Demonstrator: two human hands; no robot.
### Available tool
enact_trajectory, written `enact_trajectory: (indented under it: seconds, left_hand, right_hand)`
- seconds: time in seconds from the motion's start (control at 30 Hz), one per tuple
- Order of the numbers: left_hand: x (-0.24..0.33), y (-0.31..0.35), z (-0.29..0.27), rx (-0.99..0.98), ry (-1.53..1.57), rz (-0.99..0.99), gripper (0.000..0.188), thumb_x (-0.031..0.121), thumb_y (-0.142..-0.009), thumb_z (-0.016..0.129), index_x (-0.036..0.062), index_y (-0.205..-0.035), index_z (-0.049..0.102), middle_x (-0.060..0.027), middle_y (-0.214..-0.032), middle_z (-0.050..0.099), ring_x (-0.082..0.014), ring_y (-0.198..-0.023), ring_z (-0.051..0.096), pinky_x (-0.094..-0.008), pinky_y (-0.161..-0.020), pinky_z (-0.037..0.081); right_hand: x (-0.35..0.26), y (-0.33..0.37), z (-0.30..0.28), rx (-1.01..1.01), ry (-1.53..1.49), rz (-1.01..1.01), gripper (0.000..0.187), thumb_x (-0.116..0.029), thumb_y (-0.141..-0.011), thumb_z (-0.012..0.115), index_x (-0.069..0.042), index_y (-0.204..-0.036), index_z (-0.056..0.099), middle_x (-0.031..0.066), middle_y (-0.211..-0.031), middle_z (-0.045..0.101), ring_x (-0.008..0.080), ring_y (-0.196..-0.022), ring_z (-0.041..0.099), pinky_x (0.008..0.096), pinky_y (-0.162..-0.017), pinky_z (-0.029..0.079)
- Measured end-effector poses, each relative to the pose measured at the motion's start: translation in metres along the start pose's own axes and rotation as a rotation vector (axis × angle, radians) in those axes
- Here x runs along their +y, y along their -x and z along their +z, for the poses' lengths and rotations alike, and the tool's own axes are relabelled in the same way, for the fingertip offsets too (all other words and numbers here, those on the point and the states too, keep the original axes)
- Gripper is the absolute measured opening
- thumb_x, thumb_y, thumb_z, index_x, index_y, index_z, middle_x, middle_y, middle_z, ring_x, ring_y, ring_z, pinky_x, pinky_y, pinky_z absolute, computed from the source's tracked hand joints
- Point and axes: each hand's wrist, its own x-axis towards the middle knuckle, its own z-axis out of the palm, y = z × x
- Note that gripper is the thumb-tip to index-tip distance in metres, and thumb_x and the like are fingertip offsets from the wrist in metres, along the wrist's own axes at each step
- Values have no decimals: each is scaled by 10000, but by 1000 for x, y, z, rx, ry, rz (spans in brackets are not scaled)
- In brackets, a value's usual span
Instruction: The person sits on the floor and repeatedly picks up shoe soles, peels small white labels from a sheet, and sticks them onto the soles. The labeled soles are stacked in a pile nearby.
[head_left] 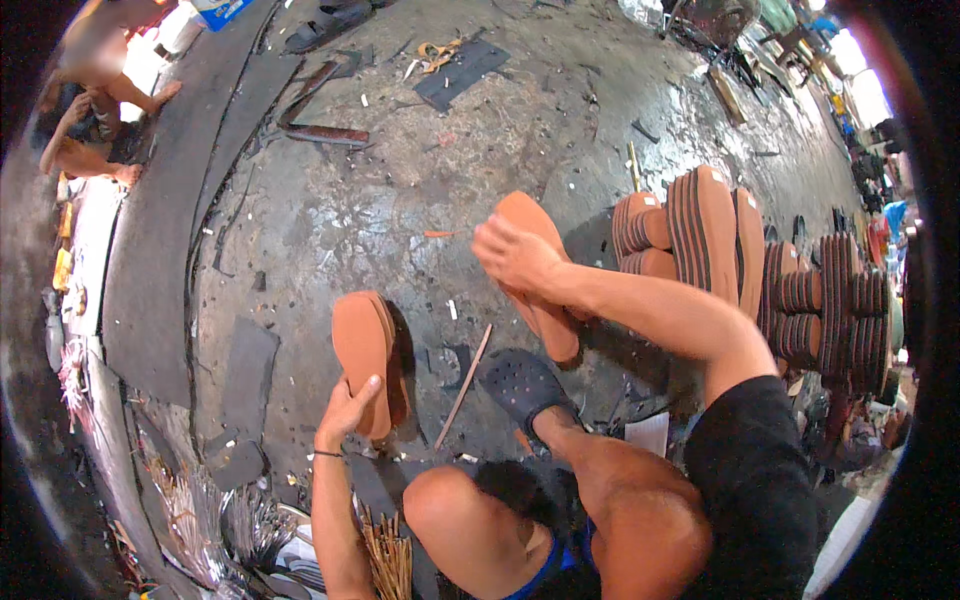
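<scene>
My left hand (348, 410) grips the heel end of a small stack of tan shoe soles (362, 335), thumb on top and fingers round the edge. The stack's layers are slightly offset. To the right, my right hand (515, 255) lies across another tan sole (560, 338), its fingers curled over the left edge and a little blurred. At least one more sole shows under that one. Some of its middle is hidden by my hand and wrist.
Tall stacks of tan and dark soles (703, 240) stand at the right, with more stacks (835, 310) behind my right arm. A dark clog (525, 385) is on my foot. Thin sticks (388, 555), a strip (465, 385) and rubber scraps (462, 75) litter the floor. Another person (95, 110) sits far left.
</scene>
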Motion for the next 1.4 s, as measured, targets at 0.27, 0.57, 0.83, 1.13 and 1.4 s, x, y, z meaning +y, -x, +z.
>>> enact_trajectory:
  seconds: [0.27,0.57,0.83,1.13,1.4]
  left_hand:
    - [-3,17,5,98,30,23,698,411,-885,705,-72,-1326,462,-156,-1262,593,-227,-1129,576,-364,-981,451]
    - [-14,28,31,476,-98,65,929,460,-783,788,-135,-1357,362,-259,-1259,564,-302,-1165,571,-378,-981,456]
    - [34,70,92,905,-365,658,729,338,-823,748,-61,-1340,426,-249,-1338,497,-390,-1269,449,-468,-1057,355]
    - [82,118,177,476,-157,896,445,91,-912,638,-29,-1310,481,-144,-1243,554,-243,-1168,531,-367,-1000,430]
    - [66,144,225,343,-476,880,462,165,-927,616,-21,-1330,488,-181,-1314,524,-315,-1207,521,-423,-1025,400]
  right_hand:
    - [-23,36,17,-161,-1721,1040,986,-562,-632,850,120,-1257,510,254,-1204,599,326,-1200,546,403,-973,460]
    - [-46,25,-58,-183,-1682,876,1263,-554,-598,849,138,-1391,152,355,-1276,466,425,-1141,549,424,-988,448]
    - [-125,150,-51,-366,-915,1191,1219,-453,-597,846,-5,-1471,125,254,-1464,284,400,-1378,306,615,-1070,268]
    - [-195,215,-20,675,-1165,950,1083,-448,-678,795,24,-1444,191,250,-1361,384,419,-1331,332,492,-1123,250]
    - [-206,247,-51,-180,-862,979,1006,-501,-652,777,44,-1372,334,197,-1242,479,352,-1227,441,482,-999,352]
